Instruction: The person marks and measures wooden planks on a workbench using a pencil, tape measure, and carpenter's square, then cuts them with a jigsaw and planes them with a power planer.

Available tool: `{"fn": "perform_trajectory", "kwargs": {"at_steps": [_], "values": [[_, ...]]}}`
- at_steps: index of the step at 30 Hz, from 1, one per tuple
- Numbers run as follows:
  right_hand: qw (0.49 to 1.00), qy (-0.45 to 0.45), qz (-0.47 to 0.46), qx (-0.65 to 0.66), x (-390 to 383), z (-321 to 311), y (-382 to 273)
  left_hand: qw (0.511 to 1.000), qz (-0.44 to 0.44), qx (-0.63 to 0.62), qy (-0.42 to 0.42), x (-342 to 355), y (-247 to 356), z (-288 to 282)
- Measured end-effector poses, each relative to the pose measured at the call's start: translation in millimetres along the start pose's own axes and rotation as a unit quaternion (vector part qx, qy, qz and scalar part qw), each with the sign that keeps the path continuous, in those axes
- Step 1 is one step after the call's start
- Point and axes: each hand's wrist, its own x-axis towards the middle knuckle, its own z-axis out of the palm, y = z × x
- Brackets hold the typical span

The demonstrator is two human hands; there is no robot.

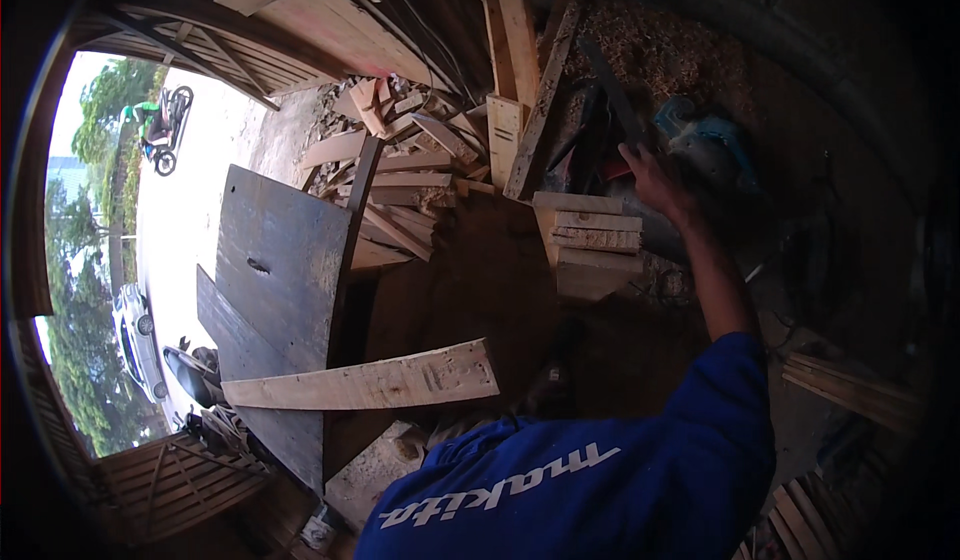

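My right hand (657, 182) reaches out on the right, its arm coming from a blue sleeve (725, 400). It grips the near end of a long, dark flat bar (614, 90) that slants up and left; one finger lies along its side, the others are mostly hidden. Beside the bar sits a teal power tool (695, 130), partly in shadow. Just below and left of the hand is a short stack of sawn wood blocks (597, 230). My left hand is out of view.
A pale plank (370, 378) lies across a grey board (275, 260). Offcuts (410, 165) pile up behind, next to upright timbers (515, 50). Shavings (660, 45) cover the far right. Outside on the left are a motorbike rider (160, 125) and a parked car (138, 340).
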Motion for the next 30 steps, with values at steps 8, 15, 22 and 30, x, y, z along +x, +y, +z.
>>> {"fn": "perform_trajectory", "kwargs": {"at_steps": [8, 15, 22, 30], "values": [[0.995, -0.075, -0.048, -0.035, 33, -27, 12, 0.797, -0.316, 0.494, -0.144, -442, -116, 4], [0.988, 0.135, -0.017, -0.068, 15, -174, -88, 0.888, -0.269, 0.350, -0.129, -342, -170, -18], [0.984, 0.060, -0.164, -0.029, -90, -184, -428, 0.927, -0.223, -0.112, -0.280, -175, -107, 43], [0.979, -0.049, -0.155, 0.122, -232, 9, -750, 0.722, -0.166, -0.096, -0.665, -172, -123, -52]]}}
